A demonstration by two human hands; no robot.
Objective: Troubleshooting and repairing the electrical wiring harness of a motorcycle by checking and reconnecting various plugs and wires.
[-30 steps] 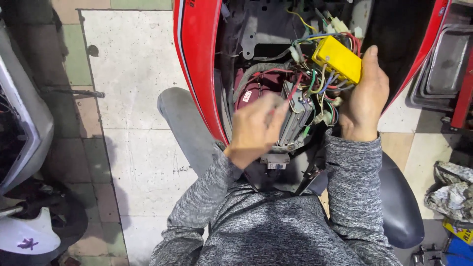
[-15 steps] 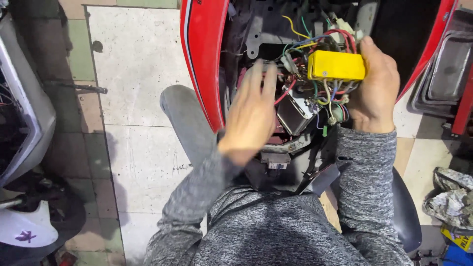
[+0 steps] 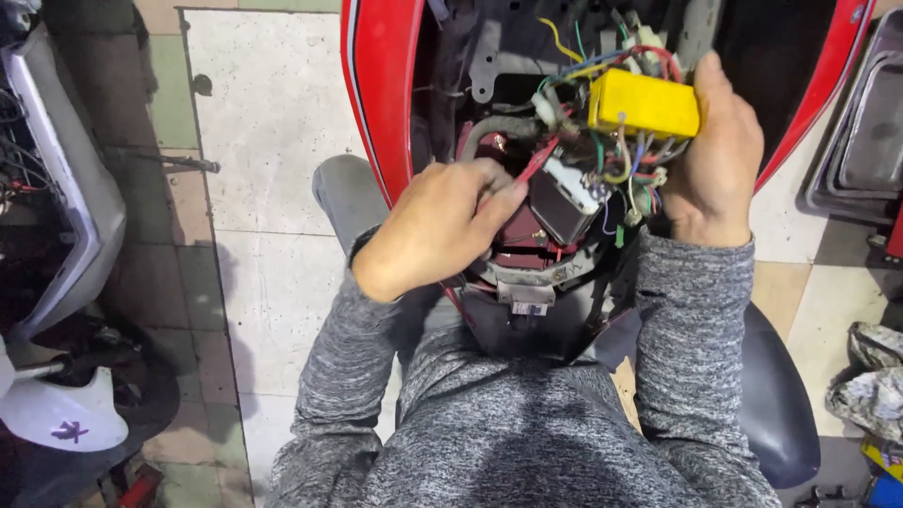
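Fingers of the right hand (image 3: 720, 160) clasp the yellow box (image 3: 644, 103), upper right of frame; left hand (image 3: 437, 226) pinches a red wire (image 3: 536, 162) at centre. Wiring (image 3: 611, 169) remains exposed and loose.

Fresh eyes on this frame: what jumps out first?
The yellow box, held up by the right hand at top right amid a tangle of coloured wires. Next, the left hand at centre, pinching a red wire inside the red scooter shell.
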